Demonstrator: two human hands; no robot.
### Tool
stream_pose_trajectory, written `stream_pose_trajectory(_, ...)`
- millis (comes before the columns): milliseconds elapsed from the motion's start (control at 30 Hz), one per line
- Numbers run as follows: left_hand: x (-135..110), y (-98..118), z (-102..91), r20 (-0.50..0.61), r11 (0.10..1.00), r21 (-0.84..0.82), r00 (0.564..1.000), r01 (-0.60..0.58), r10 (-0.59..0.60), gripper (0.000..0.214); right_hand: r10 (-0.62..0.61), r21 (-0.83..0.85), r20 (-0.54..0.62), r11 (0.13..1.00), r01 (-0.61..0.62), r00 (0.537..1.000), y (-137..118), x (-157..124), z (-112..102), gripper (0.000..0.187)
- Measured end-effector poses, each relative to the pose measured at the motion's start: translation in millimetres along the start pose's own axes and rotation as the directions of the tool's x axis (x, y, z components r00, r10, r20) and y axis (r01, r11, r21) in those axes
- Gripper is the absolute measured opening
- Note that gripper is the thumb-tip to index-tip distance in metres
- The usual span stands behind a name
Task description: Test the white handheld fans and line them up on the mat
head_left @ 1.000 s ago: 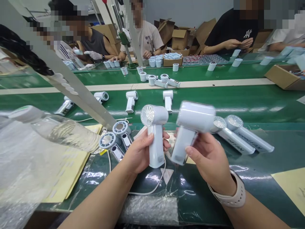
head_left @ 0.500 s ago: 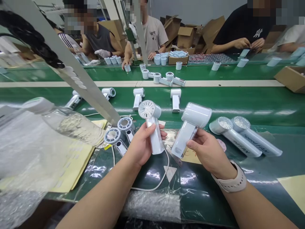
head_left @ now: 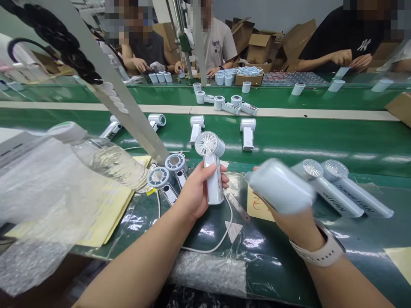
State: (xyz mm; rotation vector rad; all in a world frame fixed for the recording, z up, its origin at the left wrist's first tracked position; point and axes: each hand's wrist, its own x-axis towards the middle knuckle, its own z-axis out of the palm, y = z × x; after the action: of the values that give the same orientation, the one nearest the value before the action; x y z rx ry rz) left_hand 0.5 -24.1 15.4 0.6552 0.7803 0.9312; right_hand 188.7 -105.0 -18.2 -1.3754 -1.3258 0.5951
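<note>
My left hand [head_left: 197, 190] is closed around the handle of a pale blue handheld fan [head_left: 212, 169], held upright with its round grille towards me. In my right hand [head_left: 293, 220] is a second handheld fan [head_left: 282, 186], smeared by motion and tilted, its head hiding most of my fingers. To the right lie two wrapped fans [head_left: 337, 192] with "Speed FAN" lettering on their handles. Two fans with ringed heads [head_left: 159, 177] rest just left of my left hand. Below my hands are a metal strip [head_left: 239, 208] and a white cable [head_left: 221, 244].
A slanted grey post [head_left: 138, 124] crosses the left side. Under it lie a clear bottle [head_left: 109, 158], bubble wrap [head_left: 48, 184] and yellow sheets [head_left: 118, 214]. More fans [head_left: 248, 133] lie on the green belt [head_left: 295, 132]. Several people work across it, near a box of blue parts [head_left: 248, 79].
My right hand has turned its fan over sideways and moved it right, blurring it. My left hand still holds its fan upright. The whole view has shifted slightly.
</note>
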Motion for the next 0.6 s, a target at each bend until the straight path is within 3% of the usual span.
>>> stream_pose_trajectory(100,1.5,-0.8,0.2,-0.020,1.000,-0.015,1.000,-0.012,0.011,0.028,0.127,-0.047,0.016,0.991,-0.126,0.992,1.7,4.0,4.5,0.025)
stream_pose_trajectory(233,1.9,-3.2,-0.6,0.026,0.995,0.064,0.997,-0.071,0.069,0.033,0.179,-0.024,-0.109,0.983,-0.183,0.978,0.3,4.8,6.8,0.027)
stream_pose_trajectory(333,1.4,-6.6,-1.6,0.057,0.985,0.115,0.991,-0.127,0.121,0.036,0.269,-0.012,0.061,0.963,-0.269,0.961,-1.4,6.0,9.1,0.028)
stream_pose_trajectory(400,0.6,-8.7,-1.6,0.031,0.978,0.134,0.987,-0.159,0.156,0.041,0.332,0.070,0.187,0.934,-0.350,0.924,-5.1,5.6,11.3,0.030)
stream_pose_trajectory(467,-1.2,-9.5,-0.9,0.040,0.973,0.128,0.982,-0.190,0.186,0.049,0.377,0.233,0.305,0.861,-0.453,0.874,-11.3,2.4,13.0,0.033)
stream_pose_trajectory(600,-8.3,-6.0,2.6,0.215,0.985,0.053,0.965,-0.165,0.150,0.045,0.341,0.462,0.521,0.658,-0.594,0.782,-21.3,-7.9,13.3,0.038)
